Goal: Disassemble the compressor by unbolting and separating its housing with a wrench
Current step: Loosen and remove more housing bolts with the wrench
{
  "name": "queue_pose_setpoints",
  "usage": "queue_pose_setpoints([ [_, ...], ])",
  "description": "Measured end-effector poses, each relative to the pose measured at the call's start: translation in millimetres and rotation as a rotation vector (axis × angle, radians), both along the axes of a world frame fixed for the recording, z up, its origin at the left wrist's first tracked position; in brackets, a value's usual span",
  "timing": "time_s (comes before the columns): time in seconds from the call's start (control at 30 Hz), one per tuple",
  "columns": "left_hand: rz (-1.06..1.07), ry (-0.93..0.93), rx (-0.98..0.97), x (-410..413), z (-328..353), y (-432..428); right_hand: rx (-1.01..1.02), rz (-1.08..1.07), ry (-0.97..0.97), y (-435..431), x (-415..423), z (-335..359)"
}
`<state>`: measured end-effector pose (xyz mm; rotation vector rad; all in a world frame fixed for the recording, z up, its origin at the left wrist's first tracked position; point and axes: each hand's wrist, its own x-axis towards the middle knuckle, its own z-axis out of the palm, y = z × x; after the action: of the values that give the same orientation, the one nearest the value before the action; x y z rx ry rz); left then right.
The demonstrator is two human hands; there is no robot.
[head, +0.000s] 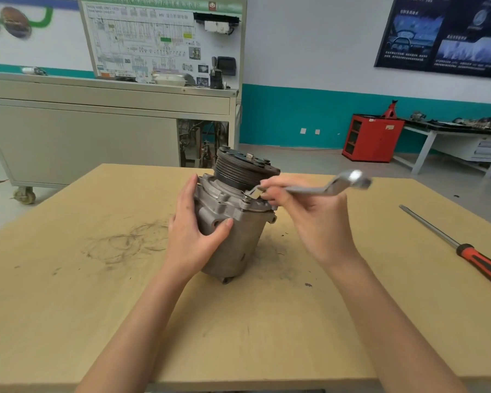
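Between the hands, the grey cast-metal compressor (238, 236) stands on the tan wooden surface (97, 279), long axis near upright, black grooved pulley (244, 171) uppermost. The left hand (193, 231) clasps its side. The right hand (309, 217) grips a silver wrench (318, 189) pointing rightward from its flange.

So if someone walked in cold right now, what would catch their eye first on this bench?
First the grey compressor, standing pulley end up in the middle of the wooden table, with the left hand holding its housing. Next the right hand, holding a motion-blurred wrench at a bolt on the upper flange. A red-and-black-handled screwdriver lies untouched near the table's right edge.
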<state>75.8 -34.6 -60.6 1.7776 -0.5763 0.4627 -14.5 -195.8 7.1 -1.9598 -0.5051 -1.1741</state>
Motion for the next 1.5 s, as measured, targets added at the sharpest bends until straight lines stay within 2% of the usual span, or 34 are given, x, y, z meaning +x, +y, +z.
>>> queue_pose_setpoints([
  [0.07,0.001,-0.003,0.004,0.1,0.0,-0.2,-0.244,-0.135,-0.105,8.0,-4.3,-2.7],
  [0.1,0.003,-0.004,0.007,0.4,-0.2,-0.4,-0.296,-0.167,-0.118,11.4,-4.8,-4.5],
  [0.23,0.007,-0.012,0.012,0.5,0.4,0.0,-0.342,-0.225,-0.191,21.4,-0.4,-7.6],
  [0.3,0.005,-0.01,0.012,0.6,0.3,0.3,-0.292,-0.208,-0.206,17.3,1.8,-11.9],
  [0.37,0.001,-0.005,0.011,0.7,0.5,0.4,-0.114,-0.105,-0.13,10.7,3.5,-21.3],
  [0.5,0.0,-0.003,0.01,0.2,1.5,0.1,0.623,0.355,0.167,2.4,11.8,-35.6],
  [0.57,0.003,-0.009,0.013,-0.2,1.2,-0.1,0.925,0.543,0.328,-3.6,19.7,-32.5],
  [0.63,0.005,-0.013,0.013,0.1,0.7,-0.2,1.113,0.653,0.468,-9.3,25.8,-25.8],
  [0.7,0.003,-0.01,0.011,0.8,-0.1,0.0,1.17,0.684,0.506,-13.1,28.9,-20.7],
  [0.77,-0.002,-0.007,0.009,0.8,-0.1,0.2,1.127,0.642,0.403,-14.2,27.6,-18.7],
  [0.8,-0.005,-0.006,0.009,0.8,0.1,0.1,1.052,0.556,0.334,-14.1,25.4,-18.1],
  [0.87,-0.004,-0.007,0.009,0.7,0.4,-0.2,0.786,0.298,0.217,-11.1,18.3,-16.3],
  [0.97,0.007,-0.01,0.01,0.4,0.7,-0.2,0.27,-0.007,-0.022,0.4,9.1,-12.8],
  [1.03,0.005,-0.012,0.01,0.1,0.5,0.0,-0.058,-0.143,-0.164,9.9,4.8,-12.2],
  [1.1,0.003,-0.011,0.016,-0.3,0.7,0.1,-0.222,-0.191,-0.21,17.2,2.2,-12.6],
  [1.23,0.004,-0.01,0.026,0.4,0.8,0.3,-0.301,-0.239,-0.264,19.2,0.2,-13.4],
  [1.37,0.002,-0.012,0.02,1.3,0.7,0.5,-0.257,-0.184,-0.222,14.4,0.4,-15.6],
  [1.43,0.005,-0.014,0.015,1.4,0.4,0.4,-0.142,-0.124,-0.157,12.6,4.1,-21.3],
  [1.5,0.007,-0.009,0.012,1.7,-0.2,-0.1,0.191,0.055,-0.019,11.1,9.9,-27.8],
])
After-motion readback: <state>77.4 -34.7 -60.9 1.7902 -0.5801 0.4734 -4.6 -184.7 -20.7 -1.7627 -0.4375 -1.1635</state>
